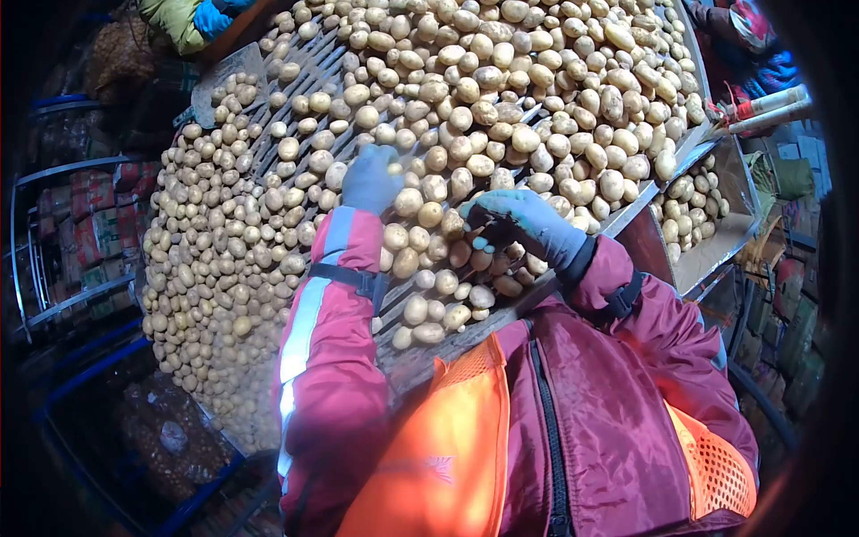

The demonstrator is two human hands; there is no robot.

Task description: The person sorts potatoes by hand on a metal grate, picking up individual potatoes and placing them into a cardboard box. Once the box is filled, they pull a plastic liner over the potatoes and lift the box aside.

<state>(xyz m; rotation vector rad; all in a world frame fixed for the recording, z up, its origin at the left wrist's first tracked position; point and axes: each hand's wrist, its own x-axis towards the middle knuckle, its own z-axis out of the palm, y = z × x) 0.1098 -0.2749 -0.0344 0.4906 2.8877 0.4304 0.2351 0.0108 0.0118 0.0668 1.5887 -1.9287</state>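
My left hand, in a pale blue-grey glove, reaches over a slatted sorting table covered with potatoes. It is just above or touching the potatoes near the middle; its fingers are smeared and partly hidden. Closer to my body, my right hand wears a similar glove with greenish, dirty fingertips. Its fingers and thumb curl inward over the potatoes by the table's near edge. The space inside the curl is dark, so what it holds, if anything, cannot be made out.
Smaller potatoes are heaped at the left. A wooden bin with potatoes adjoins the right edge. Other people's sleeves show at the top left and top right. Metal railings and stacked bags stand at left.
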